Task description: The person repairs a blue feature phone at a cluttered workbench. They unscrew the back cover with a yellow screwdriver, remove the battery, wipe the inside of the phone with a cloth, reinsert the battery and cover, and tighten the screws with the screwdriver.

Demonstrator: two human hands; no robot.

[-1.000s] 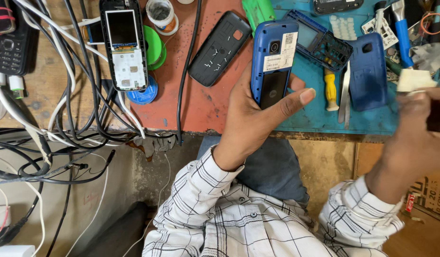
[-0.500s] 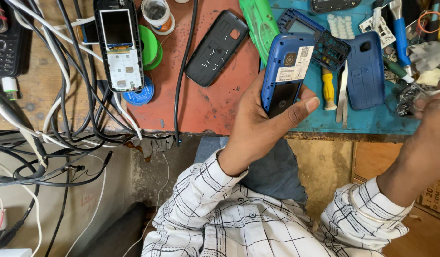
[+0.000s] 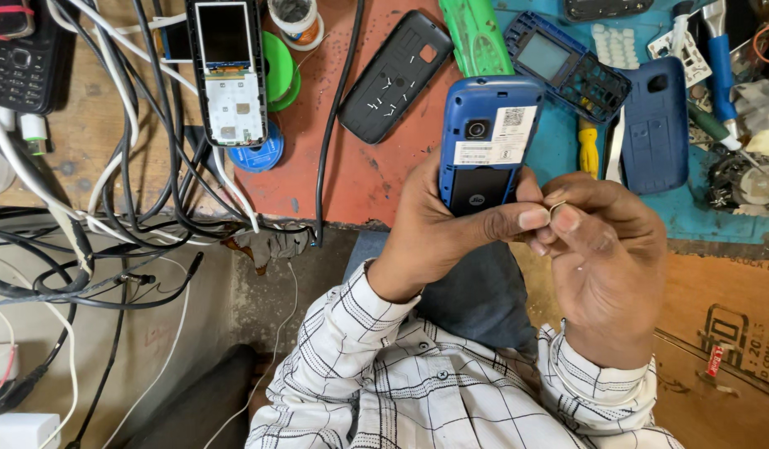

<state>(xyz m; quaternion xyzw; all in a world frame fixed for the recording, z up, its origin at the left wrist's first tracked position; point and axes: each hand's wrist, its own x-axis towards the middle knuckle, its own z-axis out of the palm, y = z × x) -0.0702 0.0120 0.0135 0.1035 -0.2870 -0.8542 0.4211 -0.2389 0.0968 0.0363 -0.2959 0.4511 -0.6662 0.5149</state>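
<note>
1. A cluttered tabletop [image 3: 368, 179], worn orange and blue, carries tangled cables [image 3: 127, 191].
2. The left hand [image 3: 438, 233] grips a glossy blue phone body [image 3: 487, 141], back open.
3. The right hand [image 3: 605, 249] pinches a tiny metallic piece [image 3: 557, 210] beside the phone's lower edge.

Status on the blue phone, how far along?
Done: back cover is off, lying on the bench; battery bay shows. In hand: left hand holds the blue phone back-up, right hand pinches a small part beside it. Left: part not yet in; cover and blue front frame still off.
</note>
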